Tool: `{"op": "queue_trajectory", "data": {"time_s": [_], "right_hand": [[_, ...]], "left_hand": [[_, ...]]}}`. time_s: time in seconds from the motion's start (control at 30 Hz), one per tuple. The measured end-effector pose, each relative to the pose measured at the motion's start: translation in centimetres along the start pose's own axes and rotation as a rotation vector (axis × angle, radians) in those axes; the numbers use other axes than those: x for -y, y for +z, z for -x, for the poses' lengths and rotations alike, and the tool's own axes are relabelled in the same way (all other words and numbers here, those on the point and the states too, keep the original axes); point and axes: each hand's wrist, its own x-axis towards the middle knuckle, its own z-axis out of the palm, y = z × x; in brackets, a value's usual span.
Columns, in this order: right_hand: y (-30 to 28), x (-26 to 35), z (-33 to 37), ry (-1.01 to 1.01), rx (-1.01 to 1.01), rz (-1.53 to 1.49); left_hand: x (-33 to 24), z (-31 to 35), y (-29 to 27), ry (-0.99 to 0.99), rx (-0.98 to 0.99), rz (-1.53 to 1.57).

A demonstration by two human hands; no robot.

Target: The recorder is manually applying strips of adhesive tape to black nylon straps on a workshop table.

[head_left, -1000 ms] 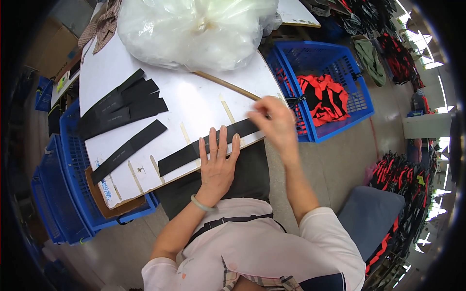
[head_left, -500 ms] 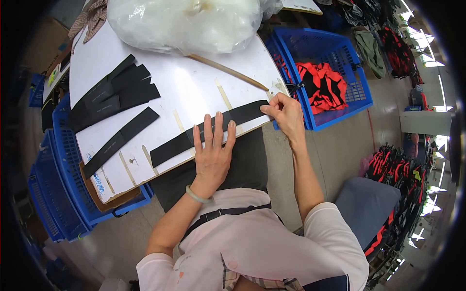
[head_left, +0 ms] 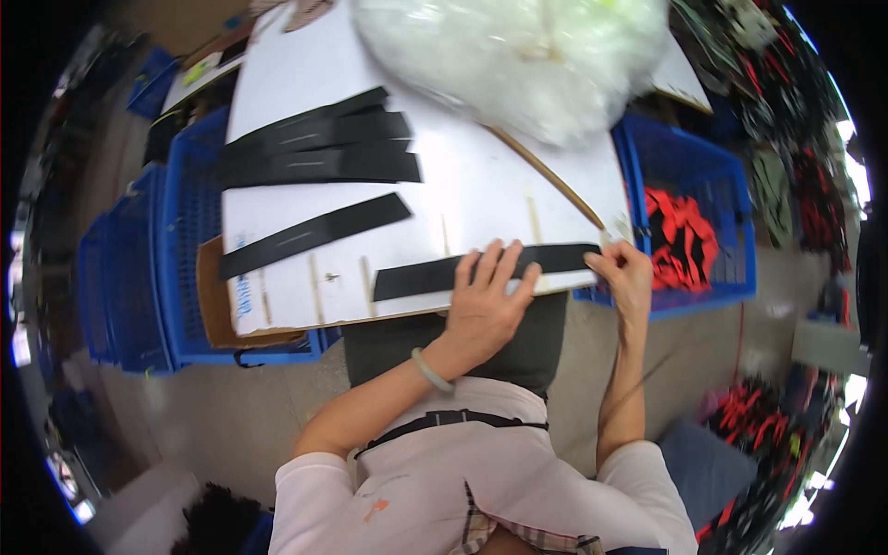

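Observation:
A long black fabric strip (head_left: 413, 281) lies along the near edge of the white table (head_left: 499, 209). My left hand (head_left: 487, 301) rests flat on the strip's middle, fingers stretched and slightly apart, covering part of it. At the strip's right end, my right hand (head_left: 626, 277) pinches the tip between thumb and forefinger. Another single black strip (head_left: 319, 235) lies slanted to the left. Beyond it is a fanned pile of several black strips (head_left: 319, 139), some with a pale printed mark.
A large clear plastic bag (head_left: 518, 65) with white contents covers the far side. A wooden stick (head_left: 546, 176) juts from under it. Blue crates (head_left: 190, 277) stand left of the table. On the right, another blue crate (head_left: 740, 217) holds red and black cloth pieces (head_left: 680, 240).
The whole view has turned and shifted, so the table now sits further right and more level. Both hands keep their places on the strip, the right one still pinching its end.

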Motion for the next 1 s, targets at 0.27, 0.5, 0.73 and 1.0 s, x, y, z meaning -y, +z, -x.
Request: {"op": "queue_trajectory", "data": {"time_s": [0.27, 0.5, 0.73, 1.0], "right_hand": [[-0.7, 1.9, 0.3, 0.01, 0.093, -0.209], [2.7, 11.3, -1.3, -0.169, 0.146, -0.332], [21.8, 22.8, -5.2, -1.039, 0.13, 0.033], [25.6, 22.5, -6.6, -1.25, 0.088, 0.2]], "left_hand": [[3.0, -0.2, -3.0, 0.103, 0.04, 0.081], [10.2, 1.9, -16.3, -0.031, -0.005, 0.0], [19.6, 6.3, -16.6, -0.204, -0.044, -0.011], [19.3, 6.4, -16.7, -0.275, -0.1, -0.107]]}}
